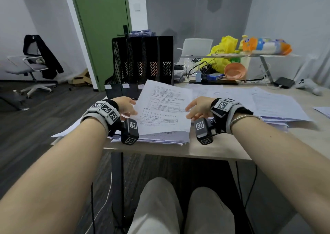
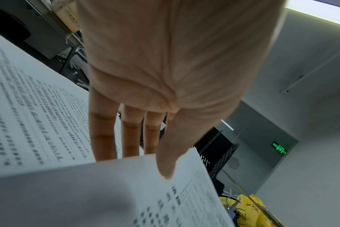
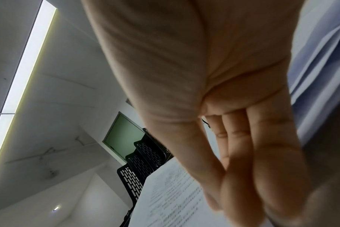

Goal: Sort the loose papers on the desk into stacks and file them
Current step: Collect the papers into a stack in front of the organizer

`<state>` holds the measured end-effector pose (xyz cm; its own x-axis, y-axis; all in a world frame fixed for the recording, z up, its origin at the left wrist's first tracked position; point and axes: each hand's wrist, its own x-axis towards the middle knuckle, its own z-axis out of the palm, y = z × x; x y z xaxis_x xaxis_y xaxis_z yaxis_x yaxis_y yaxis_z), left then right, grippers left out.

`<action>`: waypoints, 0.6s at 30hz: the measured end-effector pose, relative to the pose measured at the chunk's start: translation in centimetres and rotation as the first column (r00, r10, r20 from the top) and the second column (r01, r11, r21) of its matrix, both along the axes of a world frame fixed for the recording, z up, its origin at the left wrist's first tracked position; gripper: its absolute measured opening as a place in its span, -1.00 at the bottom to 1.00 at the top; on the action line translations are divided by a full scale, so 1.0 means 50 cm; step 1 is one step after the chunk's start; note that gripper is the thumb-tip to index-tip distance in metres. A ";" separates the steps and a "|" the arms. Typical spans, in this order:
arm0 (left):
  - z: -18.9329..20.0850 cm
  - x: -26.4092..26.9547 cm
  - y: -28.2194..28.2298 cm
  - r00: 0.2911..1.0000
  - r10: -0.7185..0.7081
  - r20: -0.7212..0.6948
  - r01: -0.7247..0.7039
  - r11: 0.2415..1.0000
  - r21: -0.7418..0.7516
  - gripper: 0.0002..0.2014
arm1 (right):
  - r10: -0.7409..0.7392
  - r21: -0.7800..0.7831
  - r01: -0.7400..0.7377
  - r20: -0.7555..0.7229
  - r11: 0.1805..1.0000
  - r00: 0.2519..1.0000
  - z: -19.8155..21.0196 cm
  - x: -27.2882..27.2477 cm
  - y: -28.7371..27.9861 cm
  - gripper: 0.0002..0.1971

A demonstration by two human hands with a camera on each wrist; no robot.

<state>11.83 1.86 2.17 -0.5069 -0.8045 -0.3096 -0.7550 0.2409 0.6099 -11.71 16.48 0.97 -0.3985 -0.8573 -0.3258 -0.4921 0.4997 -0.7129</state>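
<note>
Nearest, on the counter (image 1: 205,150) edge: left hand (image 1: 127,107) and right hand (image 1: 197,109) pinching opposite sides of a printed sheet (image 1: 164,107) raised over a paper stack (image 1: 160,137). Right: more loose papers (image 1: 264,103). Behind: black file rack (image 1: 142,60), orange bowl (image 1: 234,71), yellow bag (image 1: 223,50).

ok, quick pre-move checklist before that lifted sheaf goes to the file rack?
1. Left hand on the sheaf: ok, thumb on top, fingers under its left edge.
2. Right hand holding the right edge: ok.
3. Sheaf lifted off the stack below: ok, far end raised.
4. File rack slots free: cannot tell, interiors are dark.
5. Path to rack: ok, nothing between.
6. Other papers sorted: not ok, spread loosely at the right.
</note>
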 end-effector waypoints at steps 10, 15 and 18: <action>0.006 0.005 0.012 0.987 0.013 -0.159 -0.010 1.000 0.018 -0.57 | 0.074 0.124 -0.072 -0.014 0.990 0.997 -0.019 0.019 0.015 -0.47; 0.026 -0.015 0.021 0.973 -0.024 -0.231 0.031 0.999 0.028 -0.61 | 0.088 0.127 -0.082 -0.036 0.988 0.995 -0.019 0.022 0.020 -0.46; 0.041 -0.037 0.027 0.966 -0.053 -0.252 0.062 0.998 0.028 -0.65 | 0.033 0.136 -0.015 -0.126 0.991 0.991 -0.005 0.006 0.030 -0.57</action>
